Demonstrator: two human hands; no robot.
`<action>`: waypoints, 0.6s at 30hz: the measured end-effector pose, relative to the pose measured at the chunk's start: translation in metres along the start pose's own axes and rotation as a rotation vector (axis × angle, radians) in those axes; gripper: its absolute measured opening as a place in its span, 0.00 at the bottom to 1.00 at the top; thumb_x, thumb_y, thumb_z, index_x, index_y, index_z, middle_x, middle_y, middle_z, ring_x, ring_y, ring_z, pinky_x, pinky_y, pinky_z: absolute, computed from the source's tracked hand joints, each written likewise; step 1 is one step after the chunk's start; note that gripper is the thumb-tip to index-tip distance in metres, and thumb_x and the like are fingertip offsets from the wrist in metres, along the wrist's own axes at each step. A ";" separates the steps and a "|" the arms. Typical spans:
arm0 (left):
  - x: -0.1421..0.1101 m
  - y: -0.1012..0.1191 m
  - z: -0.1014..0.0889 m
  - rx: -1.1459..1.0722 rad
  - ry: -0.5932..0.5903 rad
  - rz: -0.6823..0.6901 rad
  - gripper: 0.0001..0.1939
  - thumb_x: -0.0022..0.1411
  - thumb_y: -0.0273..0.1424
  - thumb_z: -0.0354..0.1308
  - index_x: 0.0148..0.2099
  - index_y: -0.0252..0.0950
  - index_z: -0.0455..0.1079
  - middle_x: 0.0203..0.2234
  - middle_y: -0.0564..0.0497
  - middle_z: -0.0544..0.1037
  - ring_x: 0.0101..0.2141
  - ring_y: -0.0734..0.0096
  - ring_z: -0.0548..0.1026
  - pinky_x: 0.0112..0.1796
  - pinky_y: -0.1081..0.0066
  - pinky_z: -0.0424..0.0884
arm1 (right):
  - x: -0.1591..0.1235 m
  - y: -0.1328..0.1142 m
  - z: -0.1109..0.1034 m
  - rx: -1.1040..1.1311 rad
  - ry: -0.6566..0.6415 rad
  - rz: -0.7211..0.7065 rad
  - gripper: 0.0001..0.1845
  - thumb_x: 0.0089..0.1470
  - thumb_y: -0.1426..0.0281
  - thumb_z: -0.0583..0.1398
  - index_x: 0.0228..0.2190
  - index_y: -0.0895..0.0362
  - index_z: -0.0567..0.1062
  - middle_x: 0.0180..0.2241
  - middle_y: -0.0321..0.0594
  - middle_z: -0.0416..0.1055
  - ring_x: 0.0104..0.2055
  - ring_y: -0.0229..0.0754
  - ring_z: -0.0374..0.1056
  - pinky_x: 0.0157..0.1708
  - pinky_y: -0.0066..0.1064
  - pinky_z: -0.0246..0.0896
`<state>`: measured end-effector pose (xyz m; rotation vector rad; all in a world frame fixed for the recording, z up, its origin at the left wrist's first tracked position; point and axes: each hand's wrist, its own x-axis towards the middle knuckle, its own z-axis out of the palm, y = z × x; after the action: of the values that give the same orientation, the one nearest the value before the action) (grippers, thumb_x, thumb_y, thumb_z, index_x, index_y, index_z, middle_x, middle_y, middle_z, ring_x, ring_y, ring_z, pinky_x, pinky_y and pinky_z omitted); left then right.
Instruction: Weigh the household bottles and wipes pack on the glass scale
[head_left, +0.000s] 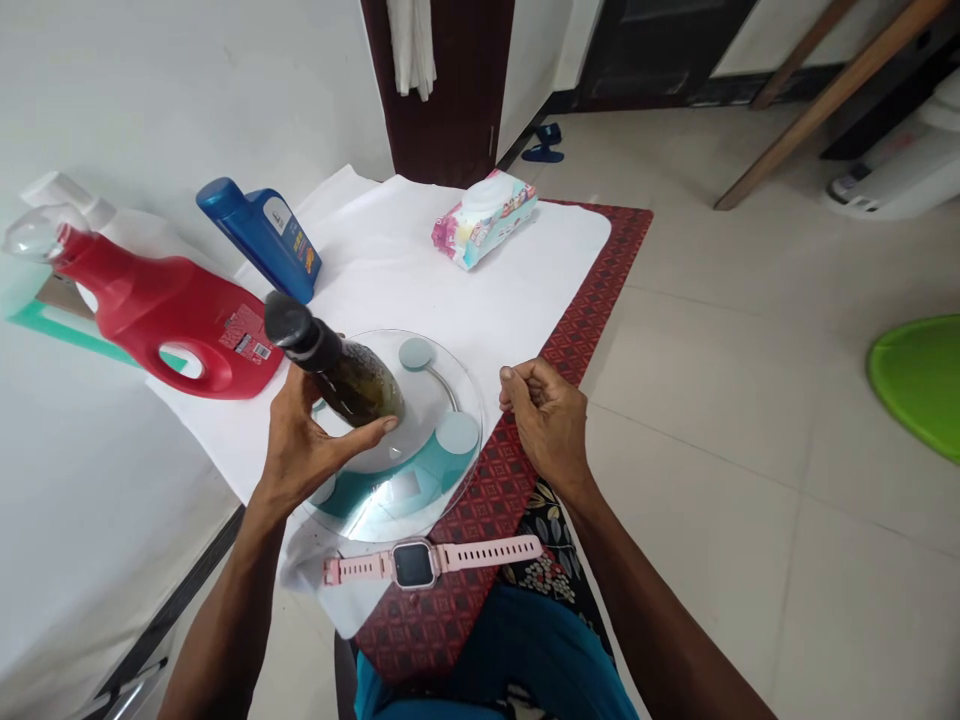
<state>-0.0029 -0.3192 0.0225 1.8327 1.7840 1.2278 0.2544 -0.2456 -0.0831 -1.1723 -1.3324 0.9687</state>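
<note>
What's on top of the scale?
The dark bottle, with the left hand around it, is over the scale. Whether its base rests there is unclear; the bottle and hand cover part of the scale's left side.

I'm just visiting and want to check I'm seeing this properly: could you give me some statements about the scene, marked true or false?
1. The left hand is around the dark bottle. True.
2. The right hand grips the pink watch. False: the pink watch lies apart from the right hand.
3. The wipes pack rests on the white cloth. True.
4. The red jug is on the scale. False: the red jug stands left of the scale.
</note>
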 end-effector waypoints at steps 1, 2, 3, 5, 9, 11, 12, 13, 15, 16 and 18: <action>0.003 0.002 -0.001 -0.020 0.038 -0.005 0.44 0.49 0.49 0.83 0.62 0.41 0.71 0.50 0.44 0.82 0.50 0.46 0.83 0.47 0.47 0.85 | 0.000 0.000 0.000 0.001 -0.004 0.003 0.20 0.68 0.55 0.62 0.27 0.51 0.70 0.22 0.32 0.71 0.25 0.39 0.68 0.30 0.33 0.62; 0.008 0.004 -0.004 -0.040 0.083 -0.005 0.42 0.50 0.50 0.82 0.61 0.41 0.71 0.49 0.44 0.82 0.51 0.46 0.83 0.48 0.45 0.85 | 0.000 0.000 0.000 0.001 -0.007 0.005 0.20 0.68 0.55 0.62 0.27 0.51 0.70 0.22 0.32 0.71 0.25 0.39 0.68 0.30 0.33 0.62; 0.015 0.007 -0.007 -0.055 0.140 0.008 0.41 0.51 0.51 0.82 0.60 0.42 0.71 0.48 0.45 0.82 0.52 0.45 0.83 0.49 0.44 0.85 | 0.000 0.000 -0.001 0.000 -0.009 0.006 0.20 0.68 0.55 0.62 0.27 0.51 0.70 0.22 0.32 0.71 0.25 0.39 0.68 0.30 0.33 0.62; 0.033 0.013 -0.015 -0.061 0.258 0.067 0.37 0.51 0.51 0.81 0.57 0.45 0.72 0.49 0.47 0.81 0.54 0.45 0.82 0.51 0.41 0.84 | 0.000 -0.001 -0.001 -0.002 -0.008 0.006 0.20 0.69 0.55 0.62 0.27 0.51 0.70 0.23 0.32 0.71 0.25 0.38 0.68 0.31 0.33 0.62; 0.076 0.007 -0.016 0.006 0.307 0.115 0.39 0.47 0.52 0.82 0.55 0.47 0.69 0.53 0.49 0.80 0.56 0.43 0.81 0.51 0.41 0.84 | -0.001 -0.002 -0.001 0.003 -0.003 0.019 0.20 0.69 0.55 0.62 0.27 0.51 0.70 0.23 0.32 0.71 0.25 0.39 0.68 0.31 0.33 0.62; 0.093 -0.009 -0.006 0.026 0.254 0.051 0.42 0.43 0.55 0.82 0.54 0.45 0.68 0.50 0.47 0.81 0.52 0.44 0.83 0.49 0.42 0.84 | -0.001 -0.002 -0.002 0.006 -0.003 0.019 0.20 0.69 0.55 0.62 0.27 0.51 0.70 0.23 0.32 0.71 0.25 0.39 0.67 0.31 0.33 0.62; 0.100 -0.017 0.000 0.023 0.235 0.017 0.43 0.42 0.56 0.81 0.53 0.43 0.68 0.48 0.46 0.81 0.50 0.45 0.83 0.48 0.43 0.84 | -0.001 -0.002 -0.002 0.006 -0.004 0.015 0.20 0.69 0.55 0.62 0.27 0.51 0.70 0.23 0.32 0.71 0.25 0.38 0.67 0.30 0.33 0.62; 0.106 -0.026 0.007 0.014 0.226 -0.011 0.43 0.41 0.56 0.81 0.52 0.42 0.67 0.47 0.46 0.81 0.48 0.46 0.83 0.48 0.44 0.83 | -0.001 -0.003 -0.003 0.008 -0.007 0.010 0.21 0.70 0.54 0.61 0.27 0.51 0.70 0.22 0.32 0.71 0.25 0.38 0.66 0.30 0.33 0.61; 0.116 -0.041 0.016 -0.005 0.244 -0.034 0.41 0.42 0.54 0.80 0.51 0.42 0.66 0.46 0.46 0.80 0.48 0.47 0.83 0.47 0.44 0.83 | 0.000 -0.003 -0.003 0.009 -0.011 0.002 0.21 0.70 0.54 0.61 0.27 0.51 0.69 0.22 0.32 0.70 0.25 0.38 0.66 0.30 0.33 0.61; 0.121 -0.046 0.019 -0.008 0.266 -0.027 0.41 0.43 0.52 0.80 0.51 0.42 0.66 0.47 0.46 0.80 0.49 0.47 0.83 0.48 0.44 0.82 | 0.000 -0.003 -0.004 0.007 -0.013 0.001 0.21 0.70 0.54 0.61 0.27 0.51 0.69 0.23 0.32 0.70 0.25 0.38 0.66 0.30 0.33 0.61; 0.130 -0.055 0.020 0.009 0.305 0.001 0.40 0.43 0.49 0.81 0.52 0.42 0.66 0.49 0.45 0.79 0.51 0.47 0.82 0.49 0.44 0.82 | 0.000 -0.004 -0.004 -0.002 -0.014 0.005 0.21 0.71 0.55 0.61 0.27 0.51 0.69 0.23 0.31 0.70 0.25 0.38 0.66 0.30 0.33 0.61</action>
<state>-0.0430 -0.1822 0.0172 1.7253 1.9429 1.5721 0.2581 -0.2464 -0.0791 -1.1725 -1.3423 0.9814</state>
